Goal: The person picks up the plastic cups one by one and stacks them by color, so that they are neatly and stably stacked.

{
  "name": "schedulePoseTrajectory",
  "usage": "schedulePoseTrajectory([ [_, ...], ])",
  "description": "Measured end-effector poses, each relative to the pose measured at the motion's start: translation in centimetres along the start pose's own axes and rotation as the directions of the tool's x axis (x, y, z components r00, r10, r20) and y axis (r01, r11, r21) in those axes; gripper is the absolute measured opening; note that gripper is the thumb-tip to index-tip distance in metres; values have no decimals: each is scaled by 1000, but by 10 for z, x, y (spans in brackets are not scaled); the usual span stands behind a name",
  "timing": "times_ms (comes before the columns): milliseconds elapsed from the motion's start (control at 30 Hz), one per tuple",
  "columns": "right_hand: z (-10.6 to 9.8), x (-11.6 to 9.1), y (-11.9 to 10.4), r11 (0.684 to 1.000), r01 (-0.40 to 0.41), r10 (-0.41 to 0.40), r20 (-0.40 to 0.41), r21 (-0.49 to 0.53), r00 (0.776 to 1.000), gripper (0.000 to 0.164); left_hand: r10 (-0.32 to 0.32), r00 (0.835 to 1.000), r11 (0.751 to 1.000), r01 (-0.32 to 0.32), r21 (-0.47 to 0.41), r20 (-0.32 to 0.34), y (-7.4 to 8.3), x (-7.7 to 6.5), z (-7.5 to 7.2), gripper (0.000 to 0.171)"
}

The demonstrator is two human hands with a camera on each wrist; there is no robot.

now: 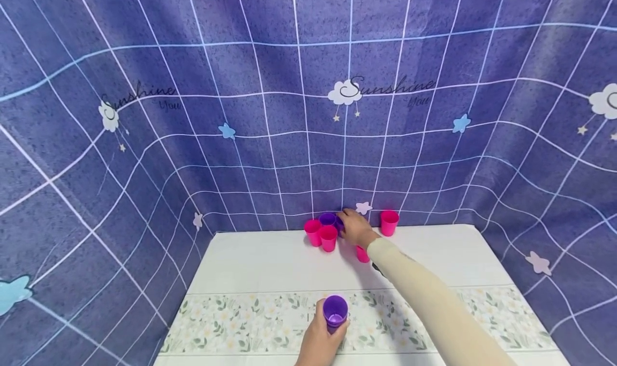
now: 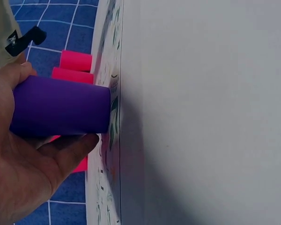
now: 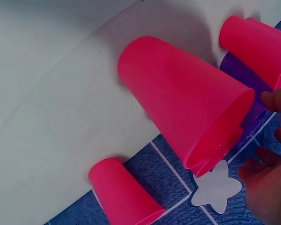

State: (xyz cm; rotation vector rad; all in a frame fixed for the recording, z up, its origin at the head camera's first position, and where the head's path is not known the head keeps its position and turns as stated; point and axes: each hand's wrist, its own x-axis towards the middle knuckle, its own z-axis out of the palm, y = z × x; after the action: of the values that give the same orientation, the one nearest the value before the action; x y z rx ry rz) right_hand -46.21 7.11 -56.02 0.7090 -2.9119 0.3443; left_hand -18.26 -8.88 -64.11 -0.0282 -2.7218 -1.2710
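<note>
My left hand (image 1: 320,336) grips a purple cup (image 1: 335,308) near the front of the table, its mouth facing up. In the left wrist view, the thumb and fingers wrap the sides of that cup (image 2: 61,107). My right hand (image 1: 355,226) reaches to the back of the table, beside a purple cup (image 1: 339,225) that it partly covers. In the right wrist view, the thumb and fingers are spread apart near the rim of a purple cup (image 3: 260,115). Another purple cup (image 1: 328,219) stands just left of it, behind two pink cups (image 1: 329,238).
One pink cup (image 1: 363,255) stands partly hidden under my right forearm. Another pink cup (image 1: 389,223) is at the back, further right. The white table (image 1: 255,264) has a floral band (image 1: 231,323) across it. A blue gridded curtain (image 1: 270,114) surrounds the table's back and sides.
</note>
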Motion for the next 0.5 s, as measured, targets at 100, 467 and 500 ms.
schedulePoseTrajectory([
  [100, -7, 6, 0, 1000, 4, -4, -2, 1, 1000, 63, 9, 1000, 1000, -9, 2, -14, 1, 3, 0, 77],
  [467, 3, 13, -6, 998, 23, -23, 1, -62, 1000, 51, 70, 997, 996, -69, 50, -17, -5, 0, 3, 76],
  [500, 5, 13, -6, 997, 28, -28, 2, -71, 1000, 47, 87, 996, 995, -85, 53, -19, -6, 0, 3, 76],
])
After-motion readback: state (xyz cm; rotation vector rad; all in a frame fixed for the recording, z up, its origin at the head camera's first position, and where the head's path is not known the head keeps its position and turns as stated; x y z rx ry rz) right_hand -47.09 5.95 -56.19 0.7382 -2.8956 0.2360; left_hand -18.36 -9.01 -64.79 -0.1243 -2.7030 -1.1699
